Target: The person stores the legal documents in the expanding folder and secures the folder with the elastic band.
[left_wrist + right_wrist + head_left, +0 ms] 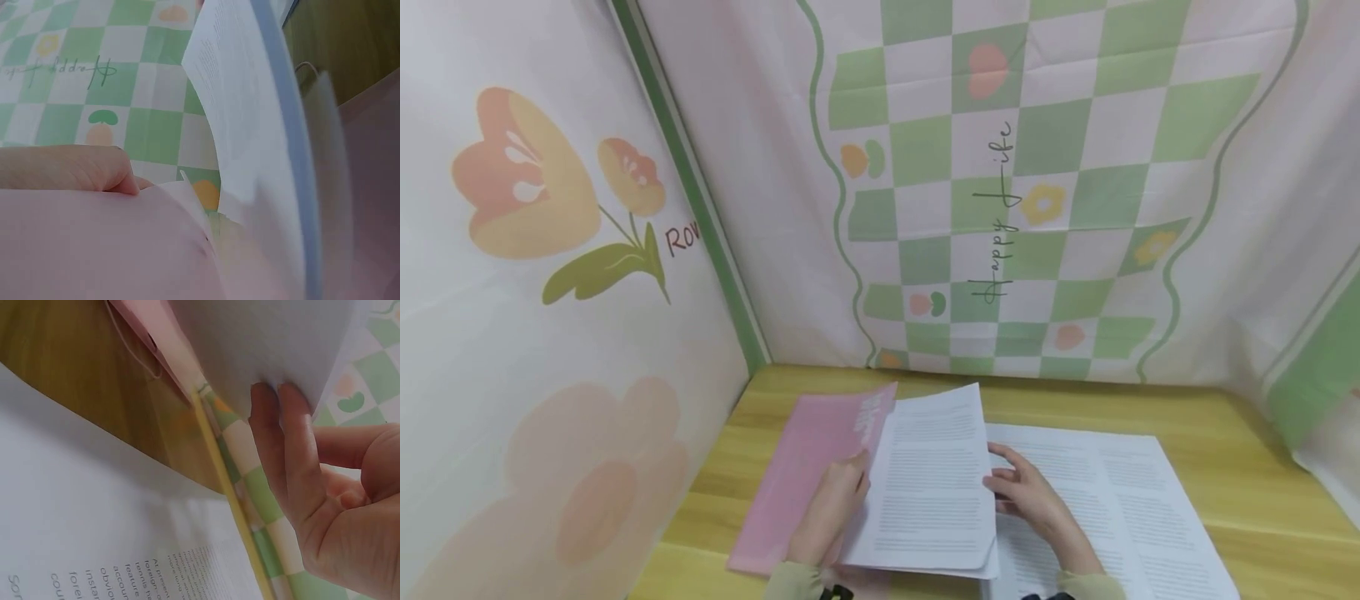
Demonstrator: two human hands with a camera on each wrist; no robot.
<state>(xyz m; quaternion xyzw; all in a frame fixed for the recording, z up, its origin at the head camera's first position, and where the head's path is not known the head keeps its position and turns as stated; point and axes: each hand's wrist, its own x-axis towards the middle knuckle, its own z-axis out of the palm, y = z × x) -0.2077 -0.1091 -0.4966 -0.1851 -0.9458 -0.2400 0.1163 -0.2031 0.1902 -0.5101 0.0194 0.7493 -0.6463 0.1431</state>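
A pink translucent folder [801, 454] lies on the left, its cover lifted. My left hand [842, 496] grips the edge of that cover; in the left wrist view the fingers of this hand [81, 167] are partly hidden behind the pink sheet [94, 244]. Printed papers [934, 475] stand slightly raised beside the folder, their left side close to its opening. With thumb and fingers, my right hand [1032, 498] pinches their right edge. From the right wrist camera, two fingertips [265, 403] press the underside of the papers [269, 344].
Larger printed sheets [1138, 508] lie flat on the wooden table [1262, 467] at the right, partly under my right hand. A checkered curtain [985, 250] hangs behind the table, and a flowered one [550, 350] on the left. A thin cord loop [134, 353] hangs near the folder.
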